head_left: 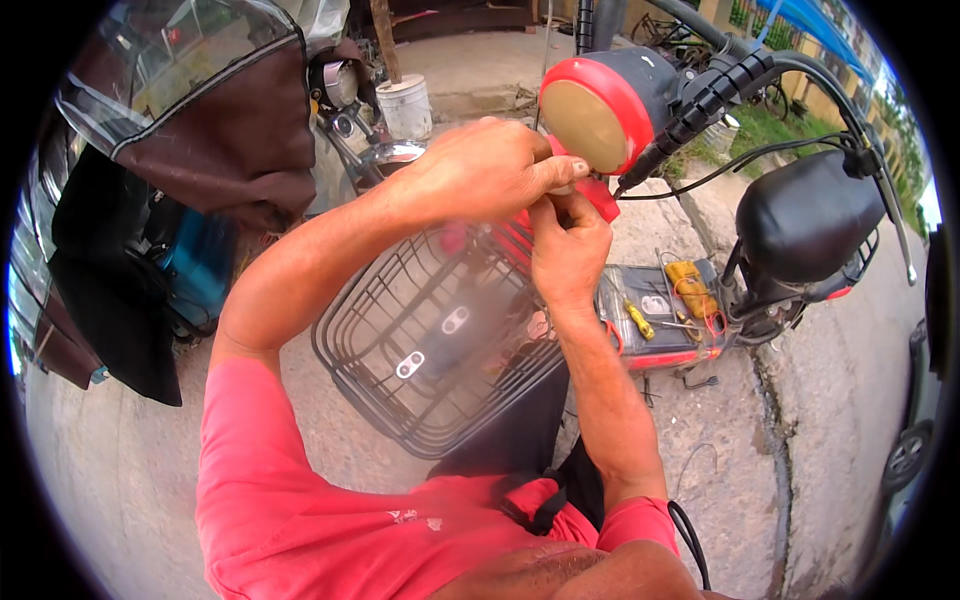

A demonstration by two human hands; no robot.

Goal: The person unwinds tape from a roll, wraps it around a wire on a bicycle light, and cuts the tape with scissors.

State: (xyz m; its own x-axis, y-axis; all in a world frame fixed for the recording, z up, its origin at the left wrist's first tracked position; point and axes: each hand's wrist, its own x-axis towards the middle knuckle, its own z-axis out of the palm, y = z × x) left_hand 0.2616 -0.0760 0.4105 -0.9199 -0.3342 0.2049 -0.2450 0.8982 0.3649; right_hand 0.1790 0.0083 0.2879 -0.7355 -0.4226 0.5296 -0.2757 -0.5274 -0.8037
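My left hand [485,168] is bent over the front of a red electric scooter, fingers curled and thumb stretched along their tips. Just below it, my right hand [572,248] is closed in a pinch, its fingertips meeting the left thumb. Whatever lies between the fingertips is hidden. Both hands are against the red front panel [600,198], right under the round headlight [590,115] with its red rim and tan lens. Beneath my forearms, a black wire basket [430,345] is fixed to the scooter's front.
On the footboard lie a yellow-handled screwdriver [638,320], a yellow pouch [690,287] and other small tools. The black seat [810,218] is behind. Cables hang from the handlebar [700,115]. A covered vehicle [215,150] stands at left, near a white bucket [405,107].
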